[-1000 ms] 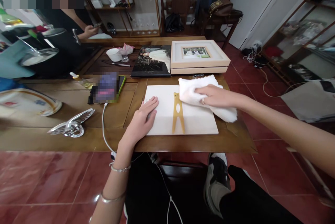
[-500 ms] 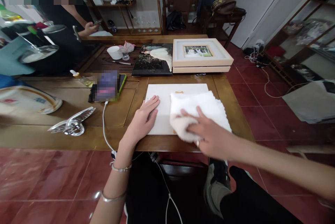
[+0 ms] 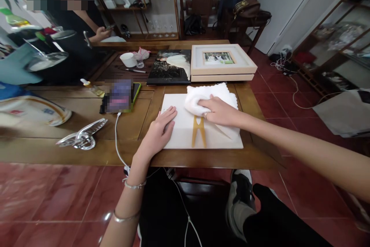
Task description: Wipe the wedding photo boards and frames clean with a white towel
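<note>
With the white board (image 3: 182, 133) as the middle of the dial and 12 o'clock pointing away from the person, it lies flat near the front edge of the wooden table (image 3: 187, 159), pale, matt and straight-edged. On it is a slim golden-yellow figure (image 3: 195, 134), its 2 tapering legs spreading towards 6 o'clock below a small pale gap; its upper end is hidden. The white cloth (image 3: 193, 103), fluffy with a scalloped edge, covers the board's 1 o'clock part, bunched into a soft roll on its left. The 2 hands are apart: the right hand (image 3: 221, 112) is clamped on the cloth, fingers sunk into the folds, while the left hand (image 3: 158, 129) lies flat at 9 o'clock, fingers extended over the board's edge. Farther out at 9 o'clock sits a shiny silver clip (image 3: 83, 135).
</note>
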A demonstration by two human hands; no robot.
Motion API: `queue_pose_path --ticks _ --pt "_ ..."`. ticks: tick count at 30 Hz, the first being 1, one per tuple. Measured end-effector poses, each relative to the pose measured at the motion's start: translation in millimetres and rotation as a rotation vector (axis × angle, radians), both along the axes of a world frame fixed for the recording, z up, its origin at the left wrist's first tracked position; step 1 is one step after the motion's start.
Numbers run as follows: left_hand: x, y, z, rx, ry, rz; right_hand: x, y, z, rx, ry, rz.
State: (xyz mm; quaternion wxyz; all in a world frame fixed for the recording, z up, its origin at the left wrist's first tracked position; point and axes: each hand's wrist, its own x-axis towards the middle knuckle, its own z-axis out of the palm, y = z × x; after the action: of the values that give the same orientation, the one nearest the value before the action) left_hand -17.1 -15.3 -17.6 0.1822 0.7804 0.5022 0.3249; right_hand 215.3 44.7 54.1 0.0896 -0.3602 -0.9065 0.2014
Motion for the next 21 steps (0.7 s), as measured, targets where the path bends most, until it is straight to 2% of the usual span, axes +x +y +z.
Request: queue_pose_path --ticks 2,5,9,12,15,18,21 --pt "0 0 0.0 -0.001 0.000 0.002 -6 9 0.6 0.036 -0.011 -0.019" --pt "0 0 -0.3 0.001 -0.004 0.001 -14 -2 -0.1 0.083 -0.084 0.006" --pt "-1 0 -0.8 0.000 0.005 -0.004 -23 -51 2.4 0.108 -0.177 0.122" --pt "-1 0 -0.8 0.007 0.009 -0.006 -26 -90 12.6 0.028 -0.234 0.217" --pt "0 0 -0.7 0.014 0.015 -0.001 -26 -112 24.2 -0.039 -0.273 0.298" --pt "0 0 -0.3 0.014 0.016 0.001 -27 -107 30.3 -0.068 -0.292 0.306" --pt "0 0 0.4 0.007 0.011 -0.009 -31 -76 30.9 -0.050 -0.309 0.227"
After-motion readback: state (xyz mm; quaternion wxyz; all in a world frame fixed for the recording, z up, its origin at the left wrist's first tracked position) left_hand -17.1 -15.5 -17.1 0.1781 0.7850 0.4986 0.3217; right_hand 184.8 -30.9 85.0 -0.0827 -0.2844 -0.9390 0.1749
